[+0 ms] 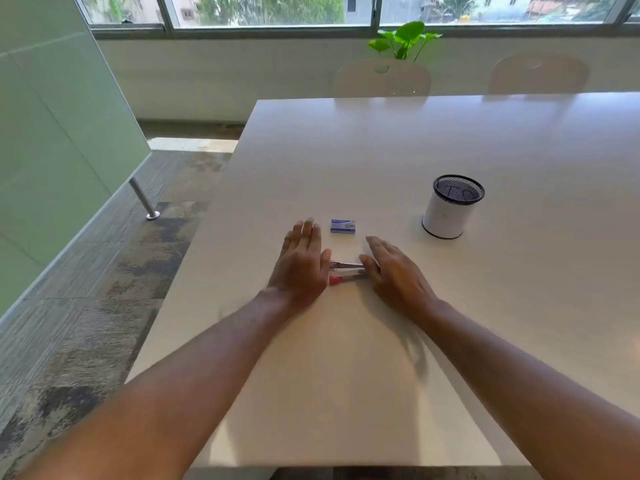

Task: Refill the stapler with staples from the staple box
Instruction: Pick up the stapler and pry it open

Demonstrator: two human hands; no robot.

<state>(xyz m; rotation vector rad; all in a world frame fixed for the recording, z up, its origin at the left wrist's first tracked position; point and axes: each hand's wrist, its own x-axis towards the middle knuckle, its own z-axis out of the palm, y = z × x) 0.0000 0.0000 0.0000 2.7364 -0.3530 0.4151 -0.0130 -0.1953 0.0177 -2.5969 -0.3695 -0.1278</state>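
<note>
A small red and silver stapler (pixel 345 273) lies on the white table (pixel 381 150) between my two hands. My left hand (pixel 302 263) rests flat just left of it, fingers stretched out, thumb near the stapler's left end. My right hand (pixel 394 271) lies on the stapler's right side, fingers extended, thumb touching or nearly touching its right end. Neither hand grips it. A small blue staple box (pixel 343 226) sits closed on the table just beyond the stapler, between my fingertips.
A white cylindrical holder with a black mesh rim (pixel 450 207) stands to the right. The table's left edge (pixel 194 254) runs close to my left arm. Two chairs (pixel 382 77) and a green plant (pixel 403 39) are at the far side under the window.
</note>
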